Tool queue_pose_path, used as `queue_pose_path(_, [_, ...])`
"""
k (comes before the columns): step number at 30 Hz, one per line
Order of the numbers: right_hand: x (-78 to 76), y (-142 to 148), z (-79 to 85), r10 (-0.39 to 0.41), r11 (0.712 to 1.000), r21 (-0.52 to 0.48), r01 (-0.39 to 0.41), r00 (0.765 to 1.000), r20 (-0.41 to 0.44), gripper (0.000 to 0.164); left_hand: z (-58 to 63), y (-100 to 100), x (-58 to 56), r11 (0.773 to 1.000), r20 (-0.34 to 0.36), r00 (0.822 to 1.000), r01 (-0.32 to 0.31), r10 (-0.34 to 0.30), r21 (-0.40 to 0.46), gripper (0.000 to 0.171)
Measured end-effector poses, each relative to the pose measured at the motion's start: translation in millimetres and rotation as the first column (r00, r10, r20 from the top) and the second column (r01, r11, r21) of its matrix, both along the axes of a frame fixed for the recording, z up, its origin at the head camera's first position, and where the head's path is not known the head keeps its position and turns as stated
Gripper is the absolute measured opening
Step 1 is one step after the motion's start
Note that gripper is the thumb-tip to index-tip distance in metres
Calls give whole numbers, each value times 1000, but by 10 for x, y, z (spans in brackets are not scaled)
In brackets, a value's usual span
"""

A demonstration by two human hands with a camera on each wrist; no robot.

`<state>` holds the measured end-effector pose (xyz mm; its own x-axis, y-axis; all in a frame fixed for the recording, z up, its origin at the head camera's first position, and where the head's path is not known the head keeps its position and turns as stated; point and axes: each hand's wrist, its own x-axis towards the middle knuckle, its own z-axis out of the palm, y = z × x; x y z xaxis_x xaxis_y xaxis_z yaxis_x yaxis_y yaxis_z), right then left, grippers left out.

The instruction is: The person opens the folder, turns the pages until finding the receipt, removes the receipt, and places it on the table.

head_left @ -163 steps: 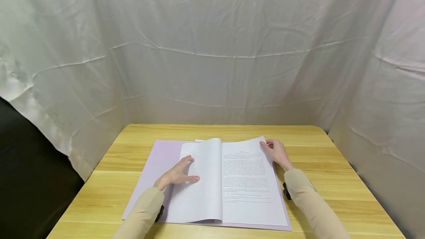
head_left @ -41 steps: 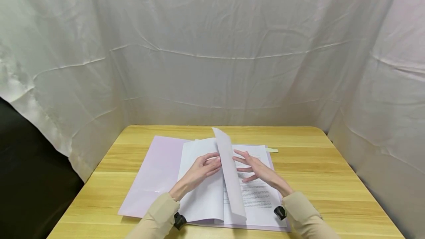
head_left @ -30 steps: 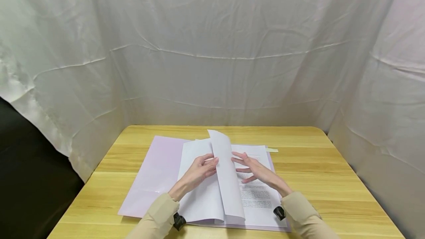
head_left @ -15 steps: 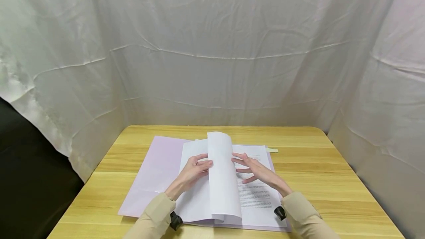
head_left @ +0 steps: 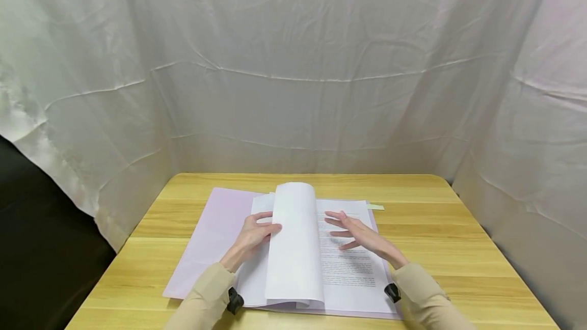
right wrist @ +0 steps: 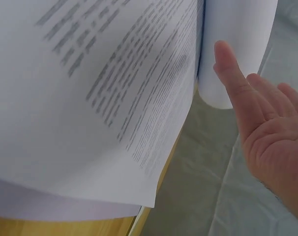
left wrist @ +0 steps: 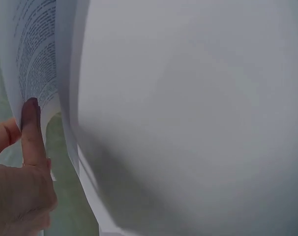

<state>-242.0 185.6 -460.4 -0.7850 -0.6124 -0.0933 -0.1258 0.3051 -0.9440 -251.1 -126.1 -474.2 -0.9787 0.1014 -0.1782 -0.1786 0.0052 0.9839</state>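
A pale purple folder (head_left: pixel 211 238) lies spread on the table with a stack of white paper in it. One sheet (head_left: pixel 295 243) is curled over toward the left, its blank back up. My left hand (head_left: pixel 251 238) pinches that sheet's free edge between thumb and fingers; in the left wrist view the left hand (left wrist: pixel 26 172) shows at the edge, with print on the sheet's inner side. My right hand (head_left: pixel 362 236) hovers, fingers spread, over the printed page (head_left: pixel 348 269) on the right. In the right wrist view the right hand (right wrist: pixel 267 118) holds nothing.
A pale yellow-green tab (head_left: pixel 376 207) sticks out past the stack's upper right. The wooden table (head_left: pixel 435 248) has rounded far corners. Grey-white cloth (head_left: pixel 293 90) hangs behind and at both sides, and something black (head_left: pixel 46 248) is at the left.
The right page got lifted and swung left, baring another printed page and the tab. Lately my left hand has drawn the sheet further left; my right hand has shifted slightly right, off the sheet.
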Motion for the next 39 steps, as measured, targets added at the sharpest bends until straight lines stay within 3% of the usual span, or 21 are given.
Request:
queue_pose_path(5, [-22, 74, -2, -17, 1000, 14, 16, 1000, 10, 63, -39, -88, -34, 998, 17, 999, -30, 31, -62, 58])
queue_pose_path(10, [-69, 183, -25, -23, 999, 39, 23, 1000, 3, 62, -21, -191, -33, 970, 1, 999, -31, 32, -242, 65])
queue_pose_path(13, [-98, 233, -38, -44, 997, 63, 44, 999, -8, 60, -16, -245, -40, 921, -27, 999, -31, 22, -388, 67])
queue_pose_path(20, [-165, 283, -86, -88, 982, 156, 103, 991, -103, 56, -67, -352, -55, 799, -136, 990, -46, -45, -599, 70])
queue_pose_path(25, [-239, 320, -125, -112, 964, 214, 156, 973, -201, 53, -108, -410, -48, 747, -200, 976, -69, -87, -661, 69])
queue_pose_path(33, [-409, 412, -213, -117, 960, 212, 181, 951, -285, 52, -133, -433, -43, 720, -256, 957, -83, -134, -689, 75])
queue_pose_path(39, [-537, 443, -275, -162, 931, 251, 264, 917, -365, 52, -171, -445, -43, 697, -239, 961, -76, -140, -713, 78])
